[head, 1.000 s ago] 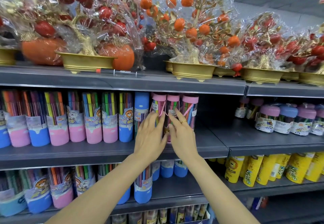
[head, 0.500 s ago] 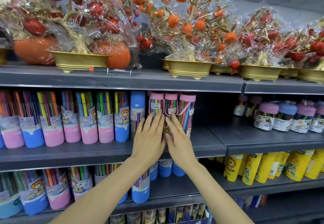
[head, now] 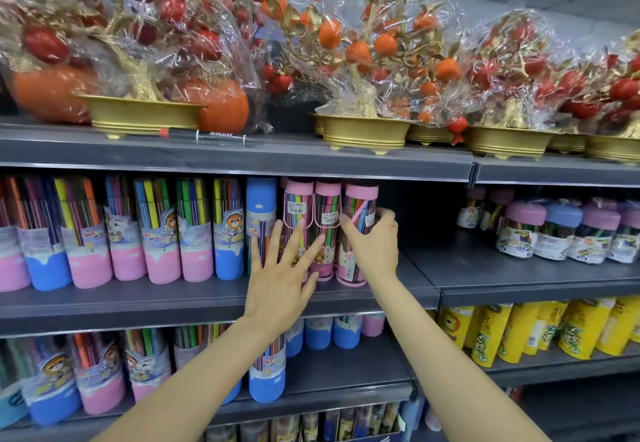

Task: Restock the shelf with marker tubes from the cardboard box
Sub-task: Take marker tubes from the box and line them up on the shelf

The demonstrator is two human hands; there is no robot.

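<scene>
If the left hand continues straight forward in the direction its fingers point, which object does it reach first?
Most likely the leftmost pink-capped marker tube: the left hand has its fingers spread against the fronts of the pink-capped tubes. Depth is unclear, so contact may already exist.

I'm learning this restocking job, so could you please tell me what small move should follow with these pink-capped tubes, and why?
Probably slide the rightmost pink-capped tube leftwards, snug to its neighbour. The right hand curls round it while the left hand lies flat against the other tubes, and bare shelf lies to its right.
</scene>
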